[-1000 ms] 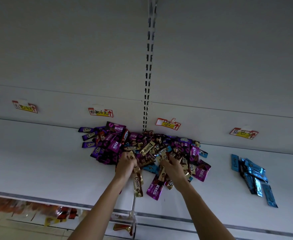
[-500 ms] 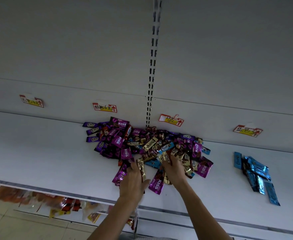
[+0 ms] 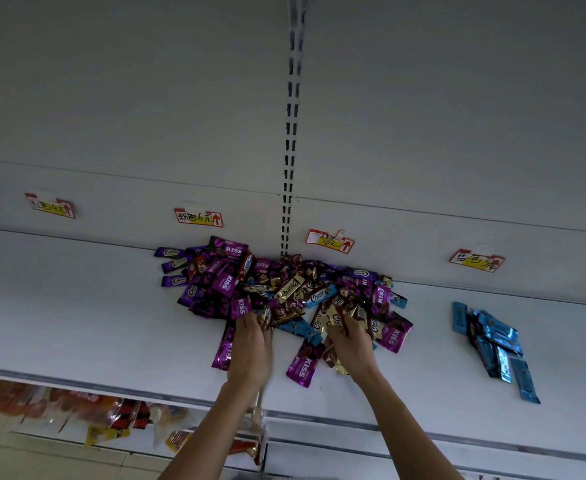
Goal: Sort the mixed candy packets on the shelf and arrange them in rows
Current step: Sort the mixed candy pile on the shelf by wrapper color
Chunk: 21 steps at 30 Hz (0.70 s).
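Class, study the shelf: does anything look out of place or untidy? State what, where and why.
The central mixed candy pile is a jumble: purple, gold and blue wrappers overlap at all angles, none in rows. The separate blue packets to its right lie askew, overlapping. The right hand grips gold packets.
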Each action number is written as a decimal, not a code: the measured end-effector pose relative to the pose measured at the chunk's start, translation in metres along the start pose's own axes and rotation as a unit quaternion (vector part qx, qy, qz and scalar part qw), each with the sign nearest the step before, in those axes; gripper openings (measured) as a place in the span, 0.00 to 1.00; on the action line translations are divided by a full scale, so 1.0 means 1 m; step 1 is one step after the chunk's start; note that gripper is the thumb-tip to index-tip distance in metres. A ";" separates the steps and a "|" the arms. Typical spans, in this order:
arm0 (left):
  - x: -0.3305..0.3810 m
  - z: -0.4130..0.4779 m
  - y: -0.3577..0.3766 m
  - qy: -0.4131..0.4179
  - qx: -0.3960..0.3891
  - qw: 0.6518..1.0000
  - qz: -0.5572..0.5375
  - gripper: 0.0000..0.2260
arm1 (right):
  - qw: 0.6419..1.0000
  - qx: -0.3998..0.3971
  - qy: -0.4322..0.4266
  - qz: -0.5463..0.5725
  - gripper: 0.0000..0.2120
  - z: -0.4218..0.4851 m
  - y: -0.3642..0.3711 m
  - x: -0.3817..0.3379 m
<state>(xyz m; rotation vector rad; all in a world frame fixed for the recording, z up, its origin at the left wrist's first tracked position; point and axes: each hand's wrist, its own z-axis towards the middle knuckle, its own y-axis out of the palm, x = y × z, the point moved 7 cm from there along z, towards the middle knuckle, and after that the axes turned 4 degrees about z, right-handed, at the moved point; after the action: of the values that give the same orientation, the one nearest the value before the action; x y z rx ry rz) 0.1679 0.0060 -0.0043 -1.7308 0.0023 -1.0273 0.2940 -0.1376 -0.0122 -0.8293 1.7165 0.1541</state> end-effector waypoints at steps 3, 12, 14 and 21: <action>0.004 0.007 -0.002 -0.011 -0.001 0.999 -0.037 0.17 | 1.000 0.002 -0.007 -0.008 0.04 -0.002 -0.002 0.002; 0.009 0.021 0.014 -0.097 -0.052 0.982 -0.153 0.17 | 1.000 0.002 0.003 0.017 0.13 -0.007 -0.009 0.006; 0.008 0.021 0.014 -0.142 -0.051 0.967 -0.207 0.14 | 1.000 0.001 0.000 0.023 0.11 -0.008 -0.011 0.007; 0.023 0.017 0.019 -0.078 -0.033 0.987 -0.136 0.35 | 1.000 0.000 0.004 0.010 0.11 -0.010 -0.016 0.010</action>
<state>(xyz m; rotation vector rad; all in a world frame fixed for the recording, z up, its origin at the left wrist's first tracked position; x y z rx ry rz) 0.2020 0.0007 -0.0060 -1.9046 -0.3096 -1.0950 0.2947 -0.1591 -0.0122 -0.8138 1.7321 0.1662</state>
